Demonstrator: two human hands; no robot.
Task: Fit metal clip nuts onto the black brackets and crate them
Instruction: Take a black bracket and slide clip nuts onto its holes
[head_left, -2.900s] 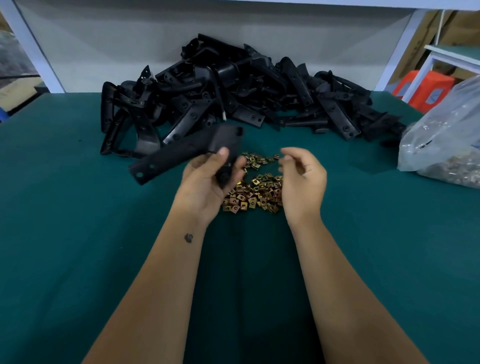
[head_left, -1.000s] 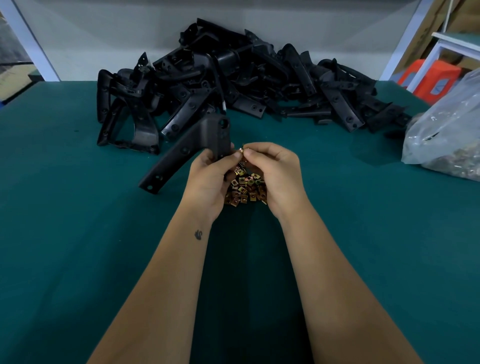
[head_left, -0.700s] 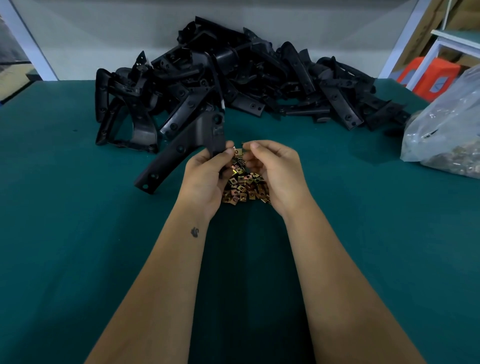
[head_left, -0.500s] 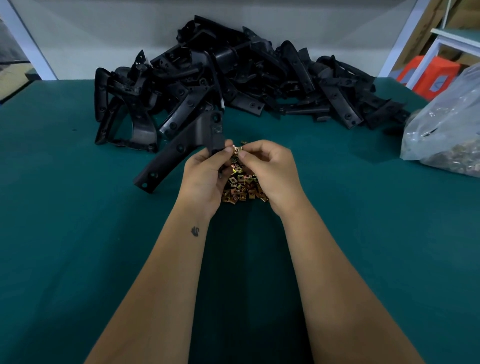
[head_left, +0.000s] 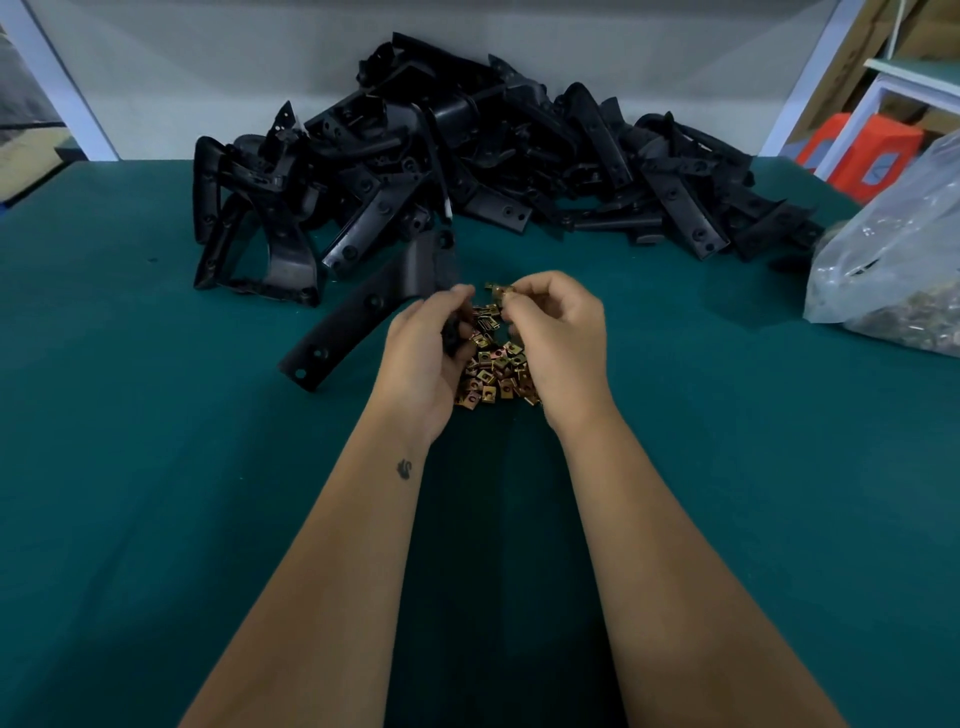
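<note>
**Clip nut poised at the bracket's end**

Presumably to steady the part for fitting, the left hand (head_left: 423, 353) grips one end of a black bracket (head_left: 363, 312), whose long arm slants down-left above the green table (head_left: 156, 467). Just beside it, the right hand (head_left: 561, 338) pinches a single clip nut (head_left: 496, 288) at its fingertips, close to the held end. Below both hands lies the pile of clip nuts (head_left: 496, 371): small, square, brass-toned, each with a centre hole. The bracket is matte, curved, with holes along it.
</note>
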